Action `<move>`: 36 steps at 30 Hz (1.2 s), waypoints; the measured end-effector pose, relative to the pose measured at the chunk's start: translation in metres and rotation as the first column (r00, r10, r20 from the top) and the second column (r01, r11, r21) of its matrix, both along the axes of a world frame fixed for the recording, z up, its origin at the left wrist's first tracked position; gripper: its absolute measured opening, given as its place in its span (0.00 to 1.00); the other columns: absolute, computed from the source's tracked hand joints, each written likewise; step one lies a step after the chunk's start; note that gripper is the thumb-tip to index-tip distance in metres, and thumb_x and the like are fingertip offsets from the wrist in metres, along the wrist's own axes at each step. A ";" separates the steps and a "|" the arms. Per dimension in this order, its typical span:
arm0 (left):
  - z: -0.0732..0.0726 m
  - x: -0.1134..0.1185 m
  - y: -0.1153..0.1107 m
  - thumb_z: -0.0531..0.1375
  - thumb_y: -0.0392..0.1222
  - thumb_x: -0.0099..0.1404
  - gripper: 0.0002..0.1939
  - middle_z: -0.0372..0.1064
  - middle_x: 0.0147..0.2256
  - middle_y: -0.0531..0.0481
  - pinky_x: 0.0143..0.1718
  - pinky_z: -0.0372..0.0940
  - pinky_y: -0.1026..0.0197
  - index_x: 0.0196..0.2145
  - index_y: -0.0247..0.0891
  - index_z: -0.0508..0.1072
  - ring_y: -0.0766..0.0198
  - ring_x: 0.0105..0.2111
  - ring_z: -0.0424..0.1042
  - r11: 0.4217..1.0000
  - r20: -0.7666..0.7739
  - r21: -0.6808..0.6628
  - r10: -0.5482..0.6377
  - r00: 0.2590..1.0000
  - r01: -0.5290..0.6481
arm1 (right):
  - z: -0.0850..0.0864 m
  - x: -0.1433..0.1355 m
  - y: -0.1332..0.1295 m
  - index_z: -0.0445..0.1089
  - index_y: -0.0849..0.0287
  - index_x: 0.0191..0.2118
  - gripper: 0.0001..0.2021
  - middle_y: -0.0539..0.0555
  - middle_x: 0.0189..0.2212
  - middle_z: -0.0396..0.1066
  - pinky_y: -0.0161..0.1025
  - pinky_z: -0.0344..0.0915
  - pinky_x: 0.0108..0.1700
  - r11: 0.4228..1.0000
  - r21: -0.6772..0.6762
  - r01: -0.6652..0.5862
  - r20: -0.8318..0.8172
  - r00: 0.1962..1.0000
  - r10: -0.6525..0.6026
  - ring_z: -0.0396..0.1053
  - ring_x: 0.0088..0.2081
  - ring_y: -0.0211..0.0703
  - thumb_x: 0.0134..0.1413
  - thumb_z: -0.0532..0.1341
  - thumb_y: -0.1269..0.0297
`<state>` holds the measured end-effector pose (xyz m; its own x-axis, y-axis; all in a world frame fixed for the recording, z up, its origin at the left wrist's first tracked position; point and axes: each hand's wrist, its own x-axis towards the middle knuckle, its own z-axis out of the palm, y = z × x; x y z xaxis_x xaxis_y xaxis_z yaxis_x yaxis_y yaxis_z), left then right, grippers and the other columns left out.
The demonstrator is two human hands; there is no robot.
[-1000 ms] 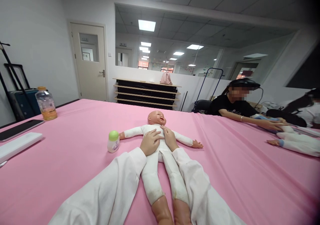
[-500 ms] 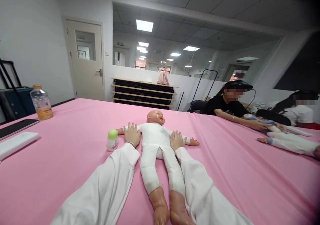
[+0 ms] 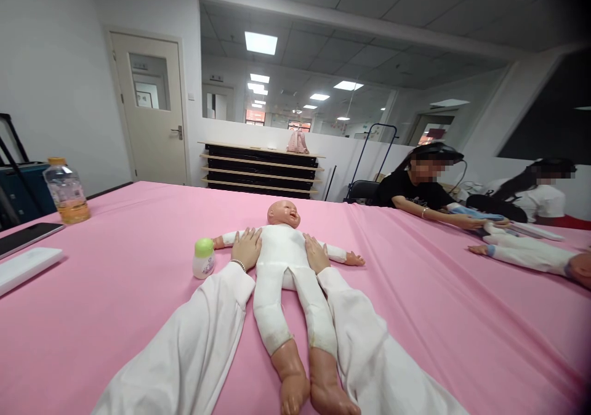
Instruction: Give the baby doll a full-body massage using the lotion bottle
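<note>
A baby doll (image 3: 282,249) with a white cloth body lies on its back, feet toward me and arms spread. My left hand (image 3: 247,247) rests along the doll's side at the left, fingers stretched over its upper arm and the edge of the chest. On the other side, my right hand (image 3: 316,253) lies with extended fingers against the chest and the arm's root. Neither hand grips anything. Just left of my left wrist stands a small bottle with a green cap (image 3: 204,258), near the doll's hand.
Pink cloth (image 3: 152,279) covers the table. To the left are a drink bottle (image 3: 67,192), a dark phone-like slab (image 3: 28,237) and a white case (image 3: 30,268). At the right, a person in black (image 3: 415,184) handles another doll (image 3: 530,255); a second person sits beyond.
My right hand has slid inward from the doll's arm onto the side of its chest. My left hand has shifted slightly toward the chest. The camera view has moved a little.
</note>
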<state>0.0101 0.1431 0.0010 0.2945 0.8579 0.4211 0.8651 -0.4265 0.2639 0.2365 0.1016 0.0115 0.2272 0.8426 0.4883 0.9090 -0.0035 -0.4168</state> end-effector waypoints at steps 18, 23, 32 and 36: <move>0.000 -0.001 -0.001 0.42 0.34 0.63 0.28 0.48 0.61 0.49 0.60 0.42 0.48 0.61 0.40 0.50 0.61 0.60 0.49 0.993 -0.051 -0.025 -0.114 0.992 0.113 | 0.005 -0.003 0.001 0.62 0.60 0.50 0.17 0.57 0.49 0.62 0.49 0.63 0.48 1.000 -0.001 0.015 0.055 0.998 -0.014 0.64 0.47 0.44 0.57 0.55 0.59; -0.003 -0.003 -0.001 0.43 0.38 0.63 0.26 0.49 0.60 0.47 0.60 0.36 0.43 0.59 0.37 0.55 0.55 0.62 0.43 0.995 -0.050 -0.004 0.104 0.993 -0.104 | 0.002 0.000 -0.004 0.62 0.60 0.49 0.15 0.57 0.48 0.62 0.47 0.65 0.46 0.997 -0.013 0.079 0.048 0.996 -0.078 0.64 0.45 0.43 0.58 0.55 0.60; 0.003 -0.009 -0.008 0.39 0.30 0.61 0.27 0.41 0.62 0.35 0.60 0.36 0.42 0.59 0.24 0.54 0.52 0.63 0.37 0.885 0.037 0.038 0.463 0.886 -0.464 | 0.000 0.006 -0.028 0.58 0.61 0.55 0.20 0.63 0.58 0.51 0.60 0.49 0.56 0.944 -0.017 0.329 -0.016 0.944 -0.329 0.51 0.57 0.55 0.59 0.52 0.59; 0.013 -0.008 -0.019 0.43 0.30 0.59 0.28 0.40 0.62 0.35 0.60 0.38 0.44 0.59 0.23 0.54 0.51 0.62 0.39 0.920 0.127 0.106 0.364 0.923 -0.377 | 0.003 -0.005 -0.033 0.56 0.71 0.57 0.24 0.73 0.61 0.37 0.68 0.33 0.56 0.897 -0.005 0.441 -0.027 0.897 -0.441 0.33 0.62 0.65 0.58 0.48 0.61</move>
